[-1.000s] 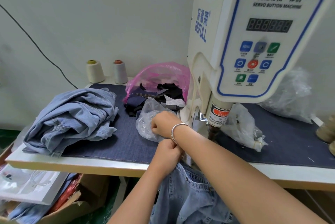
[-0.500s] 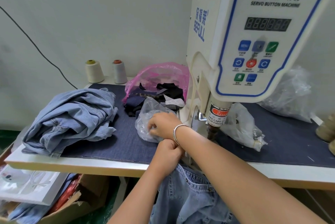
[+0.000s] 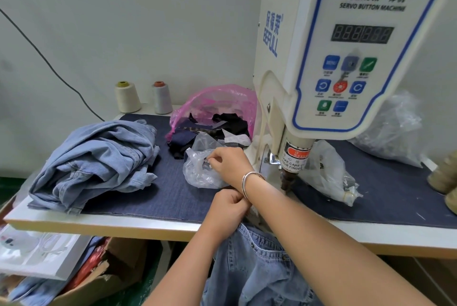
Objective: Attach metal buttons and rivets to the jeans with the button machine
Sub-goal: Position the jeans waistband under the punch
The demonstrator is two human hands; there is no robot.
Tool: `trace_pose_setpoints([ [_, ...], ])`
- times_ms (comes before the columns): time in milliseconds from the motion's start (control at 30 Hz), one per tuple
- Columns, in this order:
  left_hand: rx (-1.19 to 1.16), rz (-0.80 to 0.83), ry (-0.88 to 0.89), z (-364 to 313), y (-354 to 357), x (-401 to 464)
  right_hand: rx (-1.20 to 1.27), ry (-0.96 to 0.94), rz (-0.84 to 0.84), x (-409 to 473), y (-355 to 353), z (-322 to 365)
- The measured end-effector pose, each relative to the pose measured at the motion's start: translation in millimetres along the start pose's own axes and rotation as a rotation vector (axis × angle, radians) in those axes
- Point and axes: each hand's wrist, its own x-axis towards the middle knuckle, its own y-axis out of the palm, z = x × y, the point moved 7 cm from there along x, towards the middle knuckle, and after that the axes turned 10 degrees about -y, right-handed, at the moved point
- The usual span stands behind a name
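Nearest of all, a pair of light blue denim jeans (image 3: 254,271) hangs down off the front edge of the white worktop (image 3: 148,227), with its top pulled up toward the machine. The left hand (image 3: 228,209) sits at that front edge. Its fingers are curled tight, and I think they hold the top of the jeans, but the other arm hides the spot, so I cannot tell for sure.

A bit further in, the right hand (image 3: 231,166), with a silver bangle (image 3: 248,183) on the wrist, reaches across into a small clear plastic bag (image 3: 200,169) lying on the dark blue cloth mat (image 3: 173,196). Its fingers are pinched together at the mouth of the bag. Whether they have a button yet is too small to see.

Just right of that hand stands the big cream and blue button machine (image 3: 346,58), with its dark metal punch tip (image 3: 286,180) pointing down at the mat. Another clear bag (image 3: 329,172) lies on the far side of the tip.

Near the left edge is a heap of light blue jeans (image 3: 99,162). Behind the small bag sits a pink plastic bag of dark cloth scraps (image 3: 215,117). At the back edge stand 2 thread cones (image 3: 143,96).

This looks like the picking step: getting 1 metal piece out of the bag. Next, the piece needs to go onto the machine, the jeans need to slide flat under the tip, and the fingers must stay away from it.
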Motion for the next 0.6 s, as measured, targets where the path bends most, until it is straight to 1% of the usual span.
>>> trace_pose_setpoints([
  [100, -0.028, 0.017, 0.016, -3.3, 0.6, -1.1, 0.23, 0.033, -0.167, -19.8, -19.9, 12.8],
  [167, -0.04, -0.001, 0.003, -2.5, -1.5, -0.3, 0.424, 0.029, -0.272, -41.1, -33.4, 26.6],
  [200, -0.006, -0.017, 0.005, -1.1, -2.6, 1.4, 0.519, 0.03, -0.298, -53.3, -37.9, 33.9],
  [300, 0.127, -0.097, 0.092, -8.0, -3.6, 0.1, 0.759, 0.067, -0.317, -94.6, -45.0, 48.7],
  [367, 0.117, -0.123, 0.072, -9.4, -2.2, -1.6, 0.852, 0.095, -0.327, -123.9, -49.2, 48.4],
  [433, 0.079, -0.05, 0.07, -7.9, 1.7, -1.5, 0.937, 0.154, -0.333, -152.2, -51.9, 38.5],
  [500, 0.034, 0.011, 0.086, -5.7, 2.1, 0.0, 0.973, 0.233, -0.345, -176.3, -55.6, 20.9],
  [600, 0.054, -0.034, 0.103, -1.9, -2.7, 4.2, 0.974, 0.32, -0.386, -196.0, -64.8, -11.2],
])
